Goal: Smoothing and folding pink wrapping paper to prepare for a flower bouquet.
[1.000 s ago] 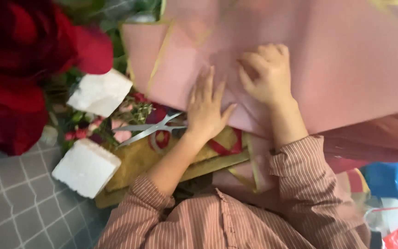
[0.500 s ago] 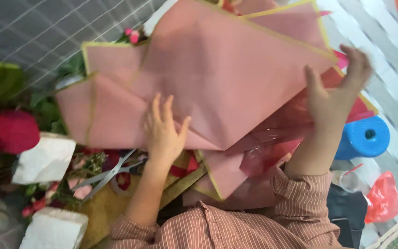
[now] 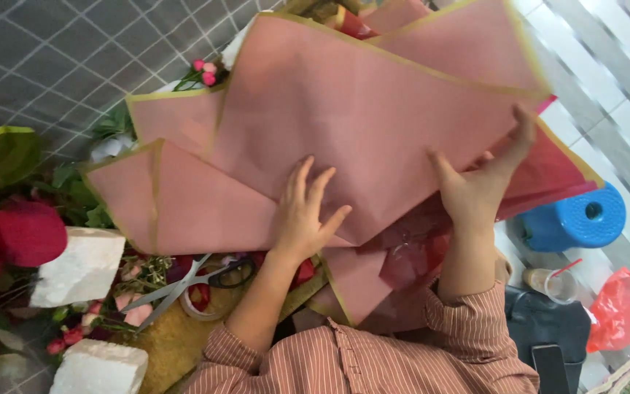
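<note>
Head camera shows our left hand (image 3: 304,219) pressed flat, fingers spread, on the pink wrapping paper (image 3: 344,117), whose big matte sheets with thin gold edges overlap across the bench. Our right hand (image 3: 479,186) pinches the paper's right edge, its grip clamped there, beside a blue stool (image 3: 570,219). Scissors (image 3: 184,284) lie near our left forearm.
</note>
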